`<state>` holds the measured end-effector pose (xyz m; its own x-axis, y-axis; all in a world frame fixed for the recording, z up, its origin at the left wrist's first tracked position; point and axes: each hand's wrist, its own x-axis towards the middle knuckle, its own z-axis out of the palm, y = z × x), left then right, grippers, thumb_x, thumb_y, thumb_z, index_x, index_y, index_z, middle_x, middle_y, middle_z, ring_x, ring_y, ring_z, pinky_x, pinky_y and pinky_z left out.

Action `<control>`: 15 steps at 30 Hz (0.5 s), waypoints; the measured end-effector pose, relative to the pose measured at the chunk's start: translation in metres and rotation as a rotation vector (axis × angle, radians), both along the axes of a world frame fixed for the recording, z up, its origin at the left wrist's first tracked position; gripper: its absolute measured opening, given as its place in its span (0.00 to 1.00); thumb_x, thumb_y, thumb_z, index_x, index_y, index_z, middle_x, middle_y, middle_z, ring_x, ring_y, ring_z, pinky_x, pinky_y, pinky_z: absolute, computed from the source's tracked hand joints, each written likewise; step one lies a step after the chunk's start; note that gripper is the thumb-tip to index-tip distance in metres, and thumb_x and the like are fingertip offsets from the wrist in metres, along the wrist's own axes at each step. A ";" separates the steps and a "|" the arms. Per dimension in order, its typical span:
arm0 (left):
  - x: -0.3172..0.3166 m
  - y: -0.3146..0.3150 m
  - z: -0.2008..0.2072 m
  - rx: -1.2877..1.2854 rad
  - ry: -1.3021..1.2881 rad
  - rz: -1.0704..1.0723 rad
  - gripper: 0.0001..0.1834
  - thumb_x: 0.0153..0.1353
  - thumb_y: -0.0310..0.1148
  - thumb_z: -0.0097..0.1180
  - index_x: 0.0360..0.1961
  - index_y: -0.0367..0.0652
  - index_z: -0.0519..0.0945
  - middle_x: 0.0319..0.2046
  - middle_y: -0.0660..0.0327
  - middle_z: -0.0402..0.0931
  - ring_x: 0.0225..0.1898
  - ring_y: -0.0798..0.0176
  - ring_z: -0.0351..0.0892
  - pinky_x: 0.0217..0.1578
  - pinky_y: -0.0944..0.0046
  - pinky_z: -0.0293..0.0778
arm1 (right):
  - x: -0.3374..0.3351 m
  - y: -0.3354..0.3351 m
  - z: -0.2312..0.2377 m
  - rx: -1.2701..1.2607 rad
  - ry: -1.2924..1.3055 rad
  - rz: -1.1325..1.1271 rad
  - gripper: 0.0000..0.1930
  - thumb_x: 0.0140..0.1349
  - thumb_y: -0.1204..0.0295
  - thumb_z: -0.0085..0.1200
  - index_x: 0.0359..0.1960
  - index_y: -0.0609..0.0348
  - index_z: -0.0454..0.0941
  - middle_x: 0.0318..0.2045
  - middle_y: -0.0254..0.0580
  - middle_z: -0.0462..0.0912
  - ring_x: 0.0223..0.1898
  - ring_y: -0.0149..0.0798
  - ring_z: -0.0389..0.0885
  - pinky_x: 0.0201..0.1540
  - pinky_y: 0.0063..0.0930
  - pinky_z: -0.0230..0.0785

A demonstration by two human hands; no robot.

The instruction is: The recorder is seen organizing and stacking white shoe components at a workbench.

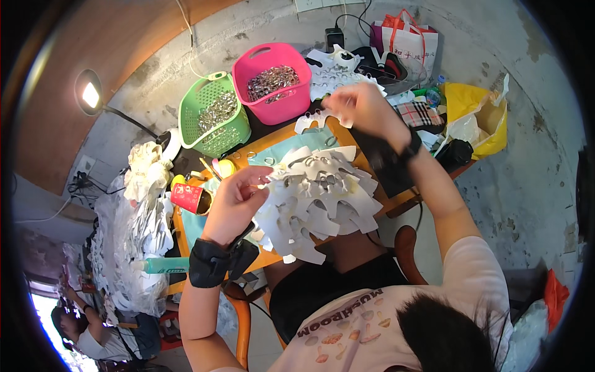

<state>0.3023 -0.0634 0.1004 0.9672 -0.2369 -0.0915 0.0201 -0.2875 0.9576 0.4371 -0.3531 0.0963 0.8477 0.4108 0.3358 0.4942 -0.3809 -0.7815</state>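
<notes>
Across the middle of the frame, an orange wooden table (266, 257). At left of centre, below the lamp, a tall heap of white cut pieces (149, 214). At the centre, partly on the table, a layered pile of white scalloped pieces (319, 195). At upper centre, a pink basket (297, 99) full of metal rings, just beside a green perforated basket (186, 118) with more of them. At the pile's left edge, the left hand (232, 204), thumb and fingers narrowly parted; cannot tell whether pinching a piece. Right of upper centre, the right hand (359, 108), blurred, fingers curled, over a white scalloped strip (310, 122); cannot tell whether holding it. At left of centre, a red cup (185, 197), tipped sideways. Near the cup, a slim brush (209, 167).
</notes>
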 end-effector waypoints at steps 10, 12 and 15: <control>-0.027 -0.010 0.015 0.564 -0.256 0.067 0.25 0.58 0.32 0.64 0.56 0.39 0.74 0.47 0.53 0.79 0.42 0.60 0.81 0.38 0.65 0.74 | 0.172 -0.029 -0.131 -0.507 -0.399 -0.331 0.31 0.49 0.53 0.65 0.55 0.50 0.78 0.55 0.55 0.74 0.58 0.60 0.70 0.61 0.47 0.62; -0.028 -0.010 0.014 0.554 -0.308 0.072 0.24 0.57 0.34 0.64 0.54 0.38 0.75 0.43 0.51 0.80 0.41 0.56 0.81 0.36 0.62 0.76 | 0.178 -0.025 -0.131 -0.535 -0.324 -0.442 0.33 0.48 0.50 0.65 0.57 0.48 0.77 0.57 0.56 0.72 0.59 0.62 0.68 0.64 0.48 0.59; -0.030 -0.011 0.015 0.529 -0.319 0.069 0.23 0.56 0.35 0.65 0.52 0.36 0.76 0.41 0.50 0.80 0.40 0.55 0.82 0.35 0.61 0.77 | 0.183 -0.031 -0.123 -0.727 -0.185 -0.263 0.30 0.49 0.53 0.65 0.54 0.48 0.78 0.53 0.54 0.75 0.57 0.59 0.72 0.61 0.48 0.63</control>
<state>0.2723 -0.0739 0.1152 0.9777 -0.1747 0.1167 -0.2083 -0.7333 0.6473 0.6203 -0.3841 -0.0270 0.9037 0.3757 0.2052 0.4151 -0.8862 -0.2056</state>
